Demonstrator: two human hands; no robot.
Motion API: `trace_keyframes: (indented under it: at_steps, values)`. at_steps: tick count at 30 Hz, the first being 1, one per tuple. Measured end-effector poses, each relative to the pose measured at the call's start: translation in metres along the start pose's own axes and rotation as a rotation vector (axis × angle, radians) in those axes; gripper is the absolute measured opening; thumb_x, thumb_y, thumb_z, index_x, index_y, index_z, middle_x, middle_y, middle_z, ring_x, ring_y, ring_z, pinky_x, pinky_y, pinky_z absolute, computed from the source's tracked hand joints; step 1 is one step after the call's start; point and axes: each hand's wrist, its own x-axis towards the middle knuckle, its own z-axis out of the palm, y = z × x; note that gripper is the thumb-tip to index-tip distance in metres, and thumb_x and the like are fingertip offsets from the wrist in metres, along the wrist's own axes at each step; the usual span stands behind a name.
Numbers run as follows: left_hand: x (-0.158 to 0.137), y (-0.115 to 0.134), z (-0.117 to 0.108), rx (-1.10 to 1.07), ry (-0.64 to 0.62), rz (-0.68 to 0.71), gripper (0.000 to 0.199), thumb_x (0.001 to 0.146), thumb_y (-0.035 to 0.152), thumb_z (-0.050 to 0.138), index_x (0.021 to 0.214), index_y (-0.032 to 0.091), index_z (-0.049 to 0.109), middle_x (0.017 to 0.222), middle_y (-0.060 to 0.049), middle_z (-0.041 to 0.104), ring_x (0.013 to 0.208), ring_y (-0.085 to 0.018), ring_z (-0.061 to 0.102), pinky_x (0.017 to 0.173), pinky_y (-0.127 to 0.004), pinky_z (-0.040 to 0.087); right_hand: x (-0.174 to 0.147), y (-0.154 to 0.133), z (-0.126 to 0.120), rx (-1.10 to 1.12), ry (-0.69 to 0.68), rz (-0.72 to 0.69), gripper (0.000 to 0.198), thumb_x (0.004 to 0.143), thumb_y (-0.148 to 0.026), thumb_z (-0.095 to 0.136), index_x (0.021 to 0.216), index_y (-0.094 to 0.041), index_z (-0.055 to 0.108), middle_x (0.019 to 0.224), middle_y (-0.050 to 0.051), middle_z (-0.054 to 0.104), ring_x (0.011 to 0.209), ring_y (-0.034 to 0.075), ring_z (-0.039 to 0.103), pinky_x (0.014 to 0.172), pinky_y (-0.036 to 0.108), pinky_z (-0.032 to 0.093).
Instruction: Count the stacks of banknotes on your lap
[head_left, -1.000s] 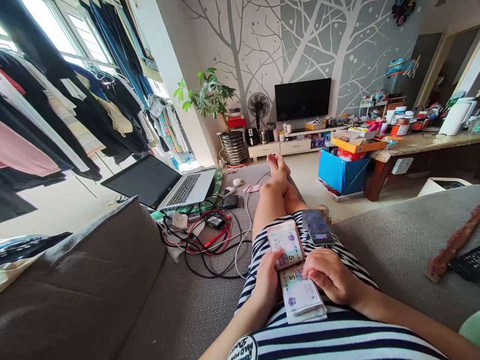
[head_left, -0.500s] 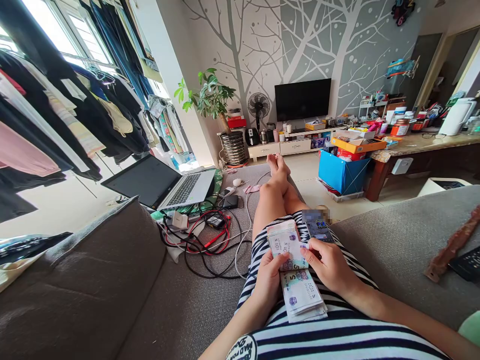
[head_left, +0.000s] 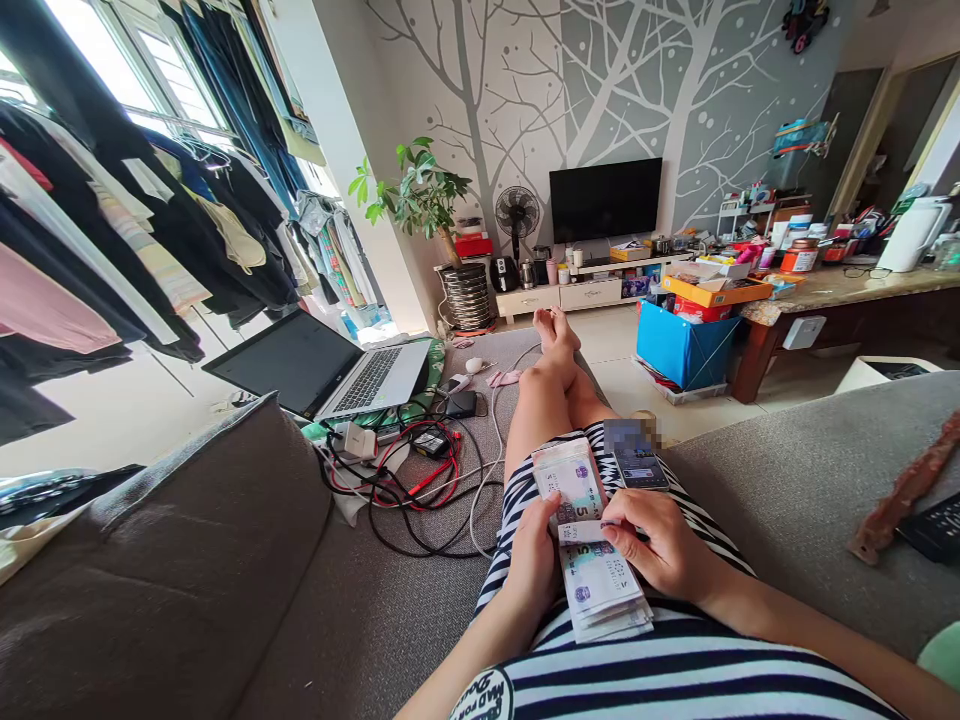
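Observation:
A stack of banknotes (head_left: 566, 470) marked 5 lies on my lap, its upper part gripped along the left side by my left hand (head_left: 534, 545), thumb on top. Between thumb and fingers, my right hand (head_left: 660, 540) pinches the edge of one banknote (head_left: 581, 532), which is folded over toward me. Below it, more banknotes (head_left: 600, 590) hang down fanned a little at their near ends. A dark card-like item (head_left: 637, 462), partly blurred out, rests on my striped clothing (head_left: 690, 670) just beyond my right hand.
To the left on the grey sofa (head_left: 300, 610) are an open laptop (head_left: 375, 375), tangled cables (head_left: 450, 480) and a white charger (head_left: 356, 440). A black remote (head_left: 937, 530) and a brown strip (head_left: 907, 485) lie at the right. Beyond stands a blue bin (head_left: 686, 345) beside a cluttered table (head_left: 802, 285).
My right hand has drawn a banknote's edge down toward me, folding it over. Another note's face now shows on the upper stack. My left thumb has shifted up and left.

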Motion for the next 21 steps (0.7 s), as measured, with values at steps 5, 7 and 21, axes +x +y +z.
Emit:
trace_keyframes:
  at_steps: [5,7,21]
  values:
    - [0.003,-0.004,-0.004,-0.039,-0.017,0.019,0.025,0.074,0.031,0.058,0.087,0.012,0.066,0.076,-0.005,0.070,0.071,-0.020,0.064,0.069,-0.030,0.046,-0.001,0.001,-0.001,0.022,-0.016,0.000,0.016,0.092,-0.024,0.040,0.082,-0.019,0.052,0.072,0.001,0.057,0.067,0.014,0.052,0.064,0.026,0.039]
    - [0.002,-0.004,-0.004,-0.044,-0.014,0.013,0.024,0.074,0.031,0.057,0.087,0.012,0.066,0.078,-0.005,0.070,0.072,-0.020,0.064,0.069,-0.031,0.046,-0.002,0.002,0.000,0.025,-0.024,0.003,0.016,0.092,-0.024,0.040,0.082,-0.019,0.052,0.072,0.001,0.057,0.068,0.014,0.052,0.065,0.027,0.039]
    - [-0.008,0.005,0.015,-0.010,0.144,-0.013,0.022,0.063,0.032,0.066,0.081,0.021,0.067,0.085,-0.003,0.072,0.093,-0.033,0.063,0.073,-0.041,0.049,-0.005,0.004,0.001,0.032,-0.032,-0.012,0.019,0.093,-0.026,0.037,0.084,-0.019,0.052,0.074,0.002,0.058,0.069,0.014,0.052,0.066,0.027,0.039]
